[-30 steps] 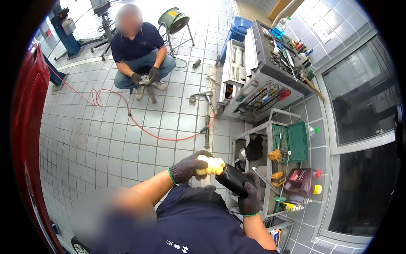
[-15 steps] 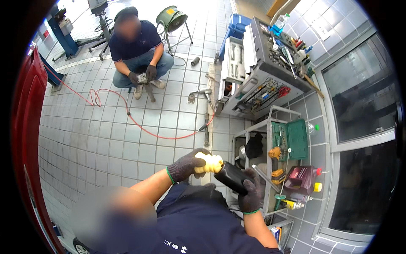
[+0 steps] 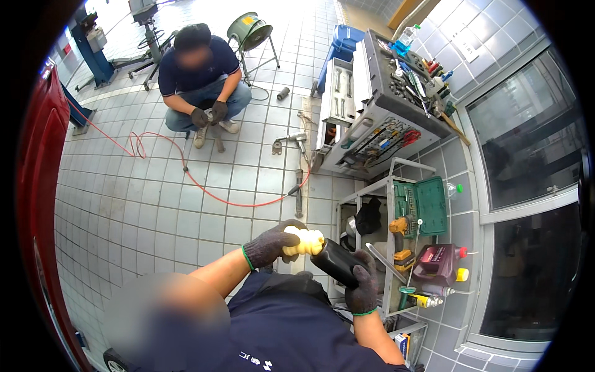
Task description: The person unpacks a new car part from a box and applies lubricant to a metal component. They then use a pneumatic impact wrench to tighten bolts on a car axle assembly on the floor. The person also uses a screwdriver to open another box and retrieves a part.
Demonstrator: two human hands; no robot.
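Observation:
My left hand (image 3: 271,243), in a dark glove with a green cuff, grips a pale yellow ribbed rubber piece (image 3: 304,241). My right hand (image 3: 364,287), gloved the same way, holds a black cylindrical sleeve (image 3: 338,261) tilted up to the left. The yellow piece's end meets the open end of the black sleeve, just above my dark blue shirt.
A metal trolley (image 3: 396,248) to my right carries a green tool case, a yellow drill, and a dark red oil jug (image 3: 439,263). A grey tool cabinet (image 3: 384,105) with open drawers stands beyond. A co-worker (image 3: 201,80) squats on the tiled floor; a red hose (image 3: 204,186) and tools lie there. A red car (image 3: 37,186) is on the left.
My hands have stayed close together with the yellow piece at the black sleeve's mouth. The view has shifted slightly, and the squatting person now bends their head lower.

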